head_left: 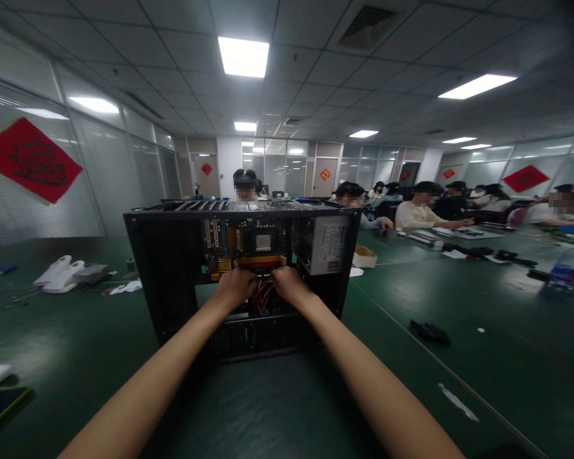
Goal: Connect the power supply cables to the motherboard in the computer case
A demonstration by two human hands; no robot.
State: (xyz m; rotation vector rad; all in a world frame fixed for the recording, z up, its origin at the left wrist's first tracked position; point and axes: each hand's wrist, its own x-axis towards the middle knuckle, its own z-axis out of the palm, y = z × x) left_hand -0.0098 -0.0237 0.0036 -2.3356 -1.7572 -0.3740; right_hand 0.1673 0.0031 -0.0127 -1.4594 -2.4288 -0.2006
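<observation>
An open black computer case (162,280) stands on the green table (483,299) in front of me, its side panel off. Inside I see the motherboard (242,245) and a grey power supply (328,245) at the right. Both my arms reach into the case. My left hand (235,287) and my right hand (289,285) sit side by side at the lower edge of the motherboard, fingers curled around a bundle of red and black cables (263,298). What exactly each finger grips is hidden.
White parts and a grey piece (69,274) lie at the left. A small white box (365,257) sits right of the case, a black object (429,331) nearer me. A phone (0,408) is at the lower left. Several people sit at the far right tables.
</observation>
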